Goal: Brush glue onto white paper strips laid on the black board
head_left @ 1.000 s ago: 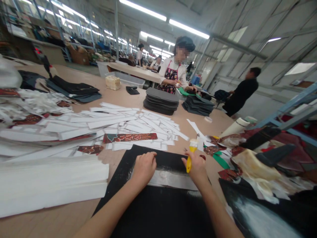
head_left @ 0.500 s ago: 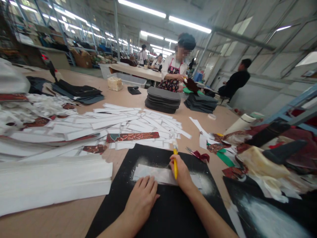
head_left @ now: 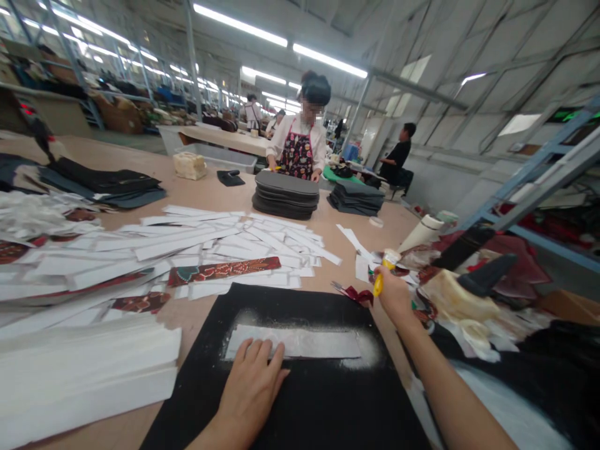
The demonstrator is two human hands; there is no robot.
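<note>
A pale grey-white strip (head_left: 319, 345) lies crosswise on a black mat (head_left: 328, 400), with whitish residue around it. My left hand (head_left: 255, 378) rests flat at the strip's left part, fingers stretched out over its lower edge. Beyond the mat's right edge, my right hand (head_left: 395, 297) is closed around a yellow-handled brush (head_left: 378, 284), its pale bristle end up and away from me. Close to that hand, small scissors (head_left: 340, 287) with dark red wrapping lie at the mat's far right corner.
Many white strips (head_left: 206, 240) cover the table's middle, with a patterned red strip (head_left: 225, 272) among them. White sheets (head_left: 89, 375) lie at left. Beyond stand dark stacked pieces (head_left: 285, 195) and a co-worker in a patterned apron (head_left: 297, 153). Scraps (head_left: 464, 300) clutter the right.
My right hand has lifted the brush off the strip and carried it right, beyond the mat. My left hand stays on the strip. The view has turned slightly right.
</note>
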